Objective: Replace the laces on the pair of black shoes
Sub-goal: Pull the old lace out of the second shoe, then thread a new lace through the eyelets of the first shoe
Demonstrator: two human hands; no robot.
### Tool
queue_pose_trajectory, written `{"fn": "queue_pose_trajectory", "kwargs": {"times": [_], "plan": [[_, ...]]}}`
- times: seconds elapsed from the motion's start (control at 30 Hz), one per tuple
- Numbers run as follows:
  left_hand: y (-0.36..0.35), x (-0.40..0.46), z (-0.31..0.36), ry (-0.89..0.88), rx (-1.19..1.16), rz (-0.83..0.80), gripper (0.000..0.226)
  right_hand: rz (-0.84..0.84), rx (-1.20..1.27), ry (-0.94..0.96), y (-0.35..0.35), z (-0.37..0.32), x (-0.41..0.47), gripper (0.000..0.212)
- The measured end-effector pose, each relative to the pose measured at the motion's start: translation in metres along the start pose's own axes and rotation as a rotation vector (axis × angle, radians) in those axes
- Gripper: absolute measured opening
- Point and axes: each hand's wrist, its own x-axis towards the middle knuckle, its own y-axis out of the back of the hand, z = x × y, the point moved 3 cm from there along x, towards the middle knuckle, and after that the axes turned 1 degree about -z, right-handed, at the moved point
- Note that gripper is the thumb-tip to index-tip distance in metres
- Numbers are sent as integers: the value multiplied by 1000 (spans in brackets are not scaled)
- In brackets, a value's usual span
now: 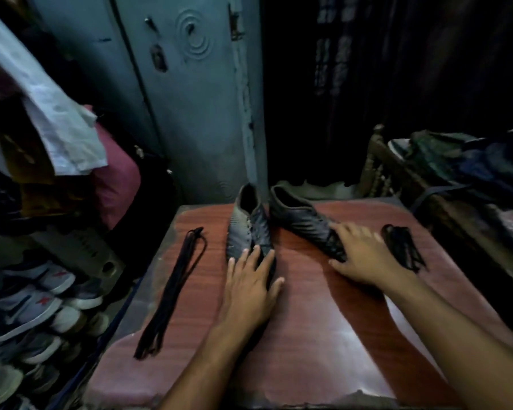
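Two black shoes stand on a reddish wooden table [308, 291], heels pointing away from me. My left hand [251, 287] lies flat over the toe of the left shoe [249, 226], fingers spread and straight. My right hand [365, 255] rests on the toe of the right shoe [301, 217], its thumb at the near edge of the toe. A long bundle of black laces [172, 291] lies stretched out at the table's left side. A tangled bunch of black laces [403, 247] sits just right of my right hand.
A shoe rack with several grey and white sneakers [36, 306] stands low on the left. Clothes [57, 119] hang above it. A blue-grey metal cupboard [190, 99] rises behind the table. A bed with piled clothes [456, 167] is at the right.
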Motion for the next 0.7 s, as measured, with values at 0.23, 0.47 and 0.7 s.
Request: {"fn": "queue_pose_trajectory", "kwargs": {"times": [0.23, 0.47, 0.7], "plan": [[-4, -28, 32, -80, 17, 8, 72, 110, -41, -47, -6, -22, -59, 99], [-17, -63, 46, -234, -58, 75, 57, 202, -4, -24, -19, -38, -121, 96], [-12, -63, 54, -228, -146, -4, 74, 151, 108, 84, -19, -32, -131, 102]]}}
